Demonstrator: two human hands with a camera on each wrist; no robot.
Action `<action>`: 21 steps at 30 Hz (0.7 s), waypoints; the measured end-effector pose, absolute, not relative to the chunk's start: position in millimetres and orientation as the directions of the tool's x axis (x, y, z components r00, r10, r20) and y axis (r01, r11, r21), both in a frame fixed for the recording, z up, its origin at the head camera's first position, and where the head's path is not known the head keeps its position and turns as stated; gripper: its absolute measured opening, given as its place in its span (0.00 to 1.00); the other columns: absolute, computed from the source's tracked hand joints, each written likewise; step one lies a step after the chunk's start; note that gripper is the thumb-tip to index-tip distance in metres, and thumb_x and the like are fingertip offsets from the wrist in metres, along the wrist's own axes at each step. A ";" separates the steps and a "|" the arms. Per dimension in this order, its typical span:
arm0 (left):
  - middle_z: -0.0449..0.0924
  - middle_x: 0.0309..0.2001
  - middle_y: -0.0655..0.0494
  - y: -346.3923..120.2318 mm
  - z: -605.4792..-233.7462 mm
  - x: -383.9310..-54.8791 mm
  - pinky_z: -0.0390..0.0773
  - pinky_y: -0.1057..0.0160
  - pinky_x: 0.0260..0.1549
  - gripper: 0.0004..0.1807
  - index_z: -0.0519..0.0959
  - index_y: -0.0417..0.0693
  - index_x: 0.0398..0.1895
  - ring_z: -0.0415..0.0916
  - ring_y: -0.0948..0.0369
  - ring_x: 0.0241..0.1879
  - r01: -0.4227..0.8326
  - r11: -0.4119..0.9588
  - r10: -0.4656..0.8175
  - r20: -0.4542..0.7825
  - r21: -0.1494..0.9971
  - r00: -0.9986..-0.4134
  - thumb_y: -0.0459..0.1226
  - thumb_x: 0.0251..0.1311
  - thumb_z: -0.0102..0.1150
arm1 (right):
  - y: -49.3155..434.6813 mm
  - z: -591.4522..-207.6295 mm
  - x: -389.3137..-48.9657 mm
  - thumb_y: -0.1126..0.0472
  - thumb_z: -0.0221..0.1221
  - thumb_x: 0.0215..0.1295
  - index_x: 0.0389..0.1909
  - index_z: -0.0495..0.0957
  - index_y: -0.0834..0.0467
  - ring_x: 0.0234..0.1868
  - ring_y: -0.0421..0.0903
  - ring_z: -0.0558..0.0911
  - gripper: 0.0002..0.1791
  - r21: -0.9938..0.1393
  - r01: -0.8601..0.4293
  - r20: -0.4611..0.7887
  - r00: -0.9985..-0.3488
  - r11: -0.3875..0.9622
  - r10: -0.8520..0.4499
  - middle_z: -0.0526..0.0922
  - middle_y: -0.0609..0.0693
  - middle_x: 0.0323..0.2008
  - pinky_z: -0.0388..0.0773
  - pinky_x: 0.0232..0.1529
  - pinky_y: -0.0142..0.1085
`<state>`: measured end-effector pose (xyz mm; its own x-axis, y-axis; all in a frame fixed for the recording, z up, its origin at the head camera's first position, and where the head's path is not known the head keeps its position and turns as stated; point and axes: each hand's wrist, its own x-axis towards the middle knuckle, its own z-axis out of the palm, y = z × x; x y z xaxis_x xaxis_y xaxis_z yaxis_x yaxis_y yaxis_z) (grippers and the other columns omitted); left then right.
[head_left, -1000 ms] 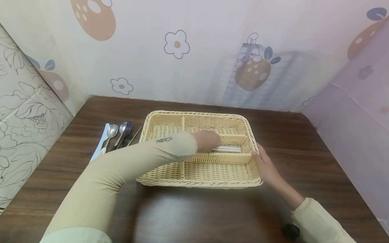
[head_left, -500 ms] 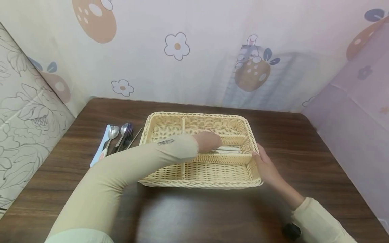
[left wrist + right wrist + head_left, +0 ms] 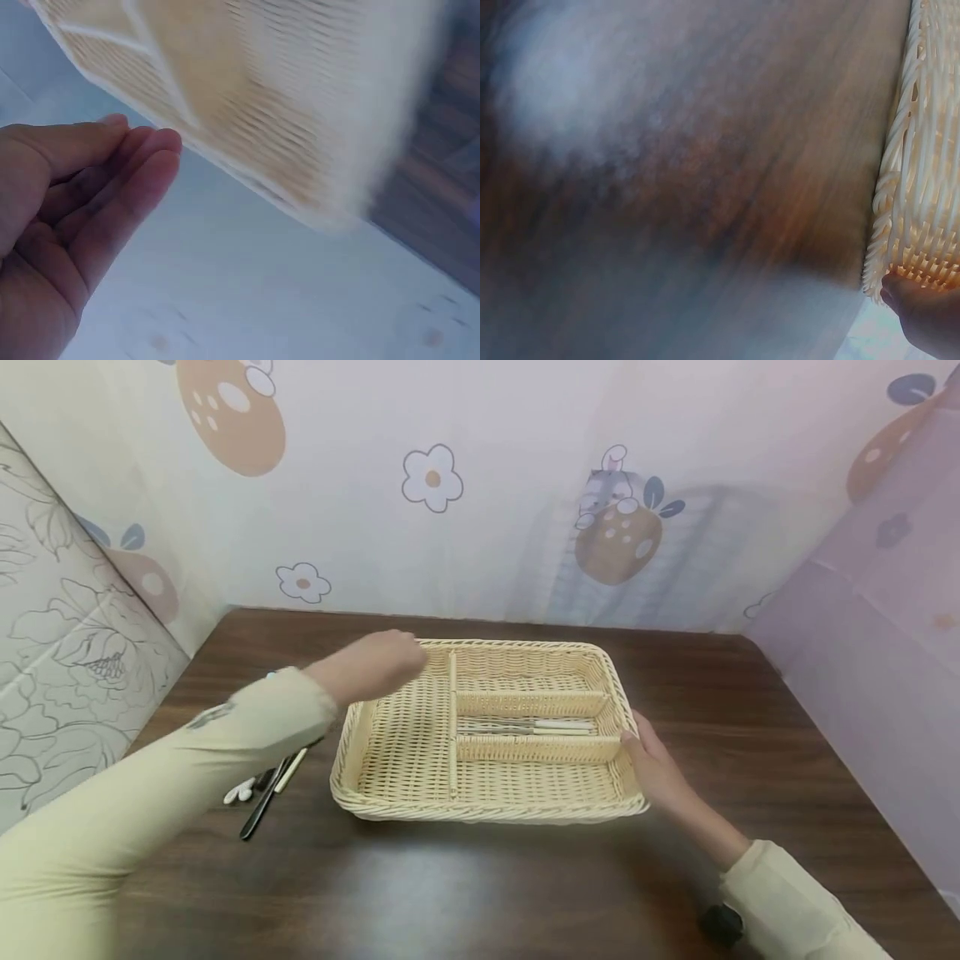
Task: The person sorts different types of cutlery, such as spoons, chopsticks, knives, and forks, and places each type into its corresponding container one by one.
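Observation:
A cream woven basket with dividers stands mid-table. My right hand grips its right wall, the thumb over the rim; the right wrist view shows that thumb at the weave. In the basket's narrow middle compartment lie slim utensils with pale handles and thin metal ends. Over the back left rim is my left hand, blurred in the head view. Its fingers are loosely bent with the thumb near their tips, and nothing lies between them in the left wrist view.
Left of the basket, several cutlery handles in black, white and cream lie on the dark wooden table. My left forearm hides their other ends. A patterned wall covering rises behind the table, and a black object is by the right sleeve.
My left hand has come out of the middle compartment and moved left to the back left rim, uncovering the utensils there. The right hand keeps its grip on the basket.

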<state>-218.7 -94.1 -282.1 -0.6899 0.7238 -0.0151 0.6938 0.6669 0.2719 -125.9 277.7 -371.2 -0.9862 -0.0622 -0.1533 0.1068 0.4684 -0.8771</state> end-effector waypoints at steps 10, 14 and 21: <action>0.67 0.14 0.55 -181.5 -326.0 -209.2 0.71 0.58 0.14 0.15 0.69 0.45 0.14 0.65 0.59 0.15 0.554 0.828 0.554 0.027 0.081 -0.832 0.25 0.58 0.49 | 277.7 -368.0 -126.0 0.55 0.30 0.77 0.74 0.33 0.61 0.36 0.53 0.81 0.31 -0.864 0.116 -0.165 -0.984 0.490 -0.059 0.59 0.74 0.61 0.78 0.38 0.39; 0.69 0.16 0.53 -191.2 -350.3 -197.7 0.72 0.57 0.15 0.10 0.70 0.42 0.16 0.66 0.58 0.15 0.518 0.850 0.522 -0.025 0.098 -0.852 0.24 0.49 0.56 | 278.7 -367.5 -125.9 0.55 0.30 0.77 0.74 0.33 0.62 0.39 0.55 0.80 0.31 -0.850 0.107 -0.158 -0.986 0.515 -0.056 0.58 0.75 0.62 0.77 0.40 0.39; 0.71 0.17 0.50 -195.6 -368.6 -192.8 0.75 0.54 0.18 0.07 0.71 0.39 0.17 0.71 0.55 0.17 0.508 0.856 0.512 -0.023 0.097 -0.858 0.24 0.42 0.60 | 277.4 -366.2 -125.5 0.55 0.29 0.77 0.74 0.33 0.61 0.39 0.54 0.80 0.31 -0.849 0.119 -0.171 -0.984 0.516 -0.055 0.57 0.74 0.63 0.76 0.42 0.39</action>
